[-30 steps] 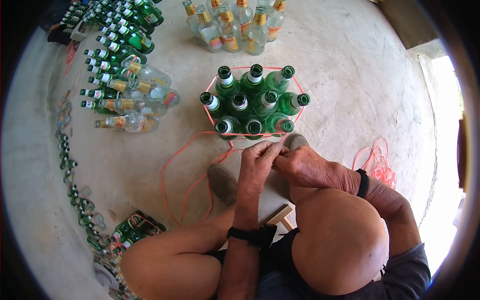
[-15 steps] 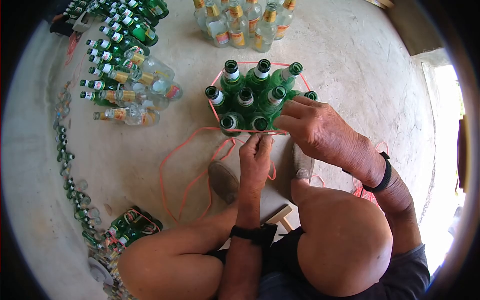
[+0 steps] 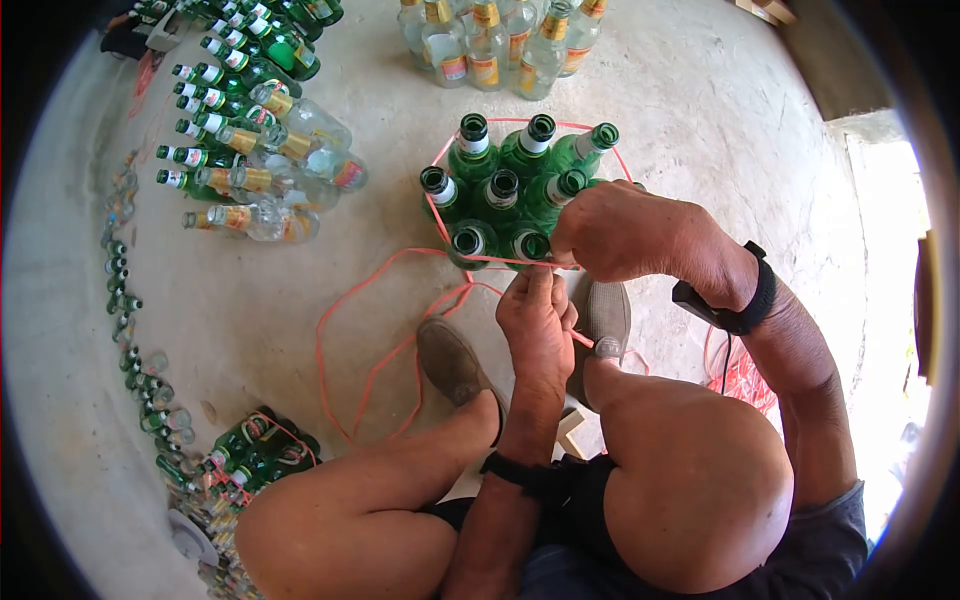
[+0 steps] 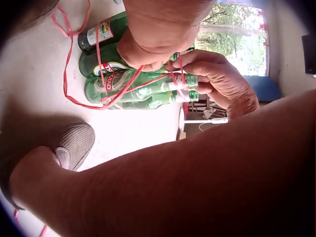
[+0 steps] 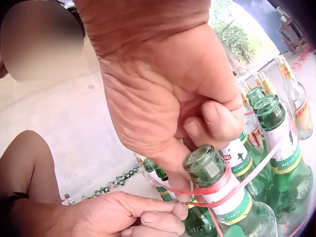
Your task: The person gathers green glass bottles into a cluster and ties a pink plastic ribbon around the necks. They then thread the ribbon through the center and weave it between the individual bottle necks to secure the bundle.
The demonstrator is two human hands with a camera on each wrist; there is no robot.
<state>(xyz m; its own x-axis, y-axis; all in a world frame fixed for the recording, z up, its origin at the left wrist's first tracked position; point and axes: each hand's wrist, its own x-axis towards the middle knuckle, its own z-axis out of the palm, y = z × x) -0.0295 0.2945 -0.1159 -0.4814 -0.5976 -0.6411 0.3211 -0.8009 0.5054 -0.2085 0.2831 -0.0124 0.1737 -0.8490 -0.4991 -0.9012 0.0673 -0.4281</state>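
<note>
A cluster of green glass bottles (image 3: 500, 195) stands upright, with pink plastic twine (image 3: 440, 222) looped around the outer necks. At the cluster's near side, my left hand (image 3: 538, 315) pinches the twine between thumb and fingers, just below a front bottle's mouth. My right hand (image 3: 635, 238) is over the front right of the cluster and hides the bottles there. In the right wrist view, its fingers are curled and its thumb pinches the twine beside a bottle neck (image 5: 205, 168). The left wrist view shows a lower band of twine (image 4: 101, 64) around the bottle bodies.
Loose twine (image 3: 320, 330) trails over the floor to the left, and a tangled pile of it (image 3: 745, 375) lies at the right. Clear bottles (image 3: 490, 45) stand beyond the cluster. More green and clear bottles (image 3: 265, 150) stand at the left. Two shoes (image 3: 450, 360) flank the near floor.
Both hands were together in front of the cluster. The right hand has parted from the left and gone up to the right-hand bottle necks; the left has stayed at the near side.
</note>
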